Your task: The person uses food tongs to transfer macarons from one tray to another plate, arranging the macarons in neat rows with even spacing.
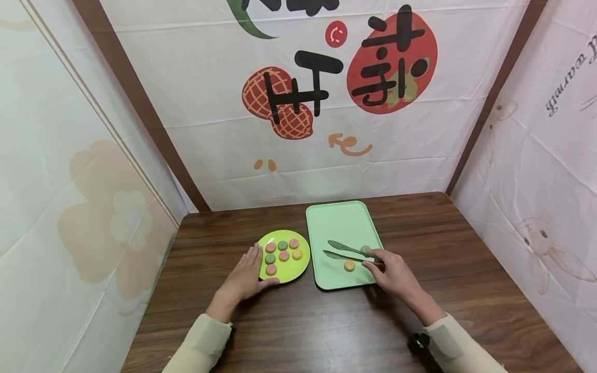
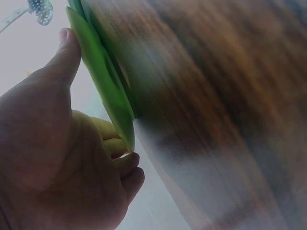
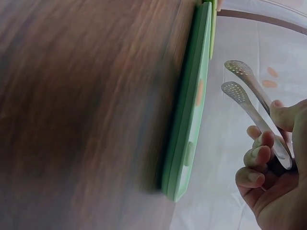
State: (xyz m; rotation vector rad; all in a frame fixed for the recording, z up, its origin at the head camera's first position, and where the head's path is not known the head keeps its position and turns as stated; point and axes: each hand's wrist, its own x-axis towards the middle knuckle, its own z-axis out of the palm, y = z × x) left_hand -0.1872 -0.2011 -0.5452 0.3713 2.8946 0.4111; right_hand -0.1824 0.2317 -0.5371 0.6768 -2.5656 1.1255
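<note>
My left hand (image 1: 244,272) holds the rim of a yellow-green plate (image 1: 302,267), its thumb at the near edge and fingers along the left side. Several small pink, green and yellow macarons sit on the plate. My right hand (image 1: 396,272) grips metal tongs (image 1: 344,247) over the light green tray (image 1: 338,220). The tongs' perforated tips (image 3: 235,91) are spread, with nothing between them. A yellow macaron (image 1: 349,266) lies on the tray below the tongs. Beside my right fingers is a green macaron (image 1: 366,249), partly overlapped by the tongs.
Plate and tray stand side by side on a dark wooden table (image 1: 298,331), the tray to the right. A printed white cloth (image 1: 210,129) hangs behind the table, with more cloth at both sides. My sleeves (image 1: 202,336) reach in from the near edge.
</note>
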